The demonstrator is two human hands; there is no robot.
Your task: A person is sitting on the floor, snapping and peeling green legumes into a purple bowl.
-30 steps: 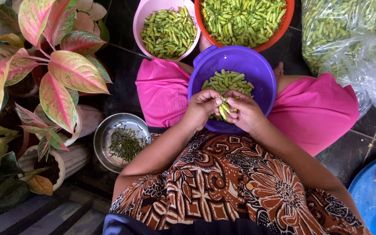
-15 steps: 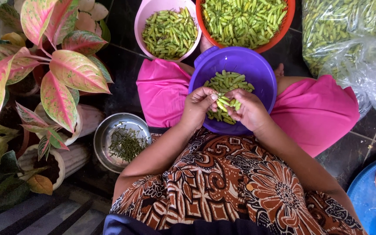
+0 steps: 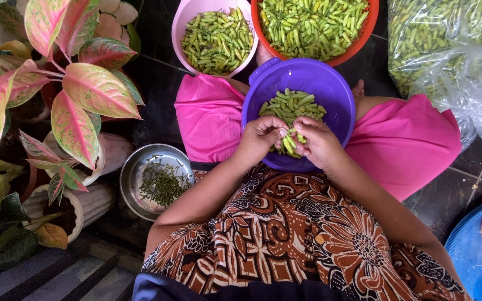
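Between the two sets of fingertips, over the near side of the purple bowl, lies a small bunch of green chillies: the left hand comes at it from the left with thumb and fingers pinched together on the end of a chilli, and the right hand cups the bunch from the right, its fingers curled shut around several pods so that their tips poke out below the knuckles. The two hands almost touch, the chillies being the only thing between them. Just beyond the hands, more chillies lie loose in the bottom of the bowl, which rests on the lap between two pink-clad knees. Farther out, beyond the knees, stand a pink bowl and an orange bowl, both heaped with the same green chillies. A clear bag of chillies lies to the right. To the left, on the dark floor, a steel bowl holds thin green stems, beside potted plants with pink and green leaves
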